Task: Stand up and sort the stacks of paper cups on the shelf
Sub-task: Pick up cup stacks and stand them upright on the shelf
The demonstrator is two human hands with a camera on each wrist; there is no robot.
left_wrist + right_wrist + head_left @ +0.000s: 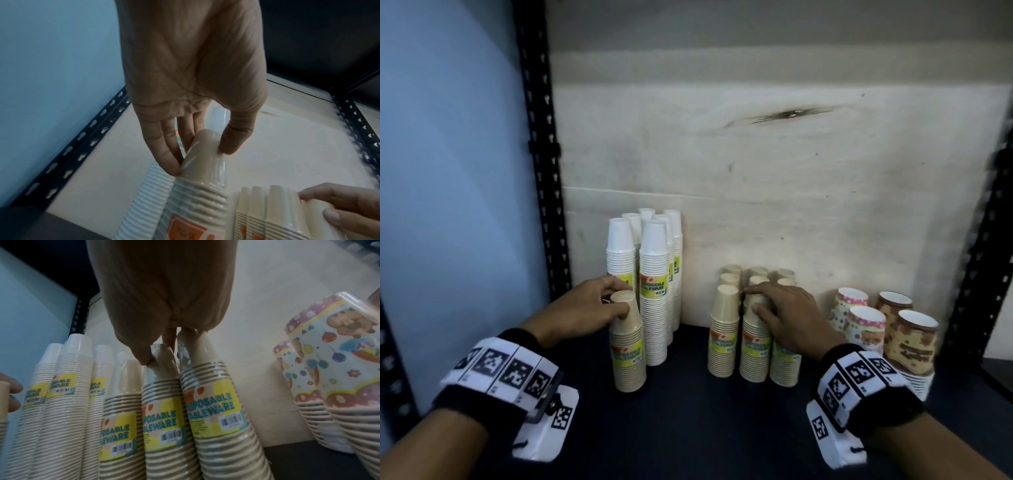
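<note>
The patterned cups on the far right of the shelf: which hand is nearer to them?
Right. The right hand grips a tan stack beside the patterned cups; the left hand holds the lone tan stack near the white stacks.

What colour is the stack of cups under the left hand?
Beige: the wrapped beige paper cup stack has a yellow, green and orange label, clearest in the head view.
</note>
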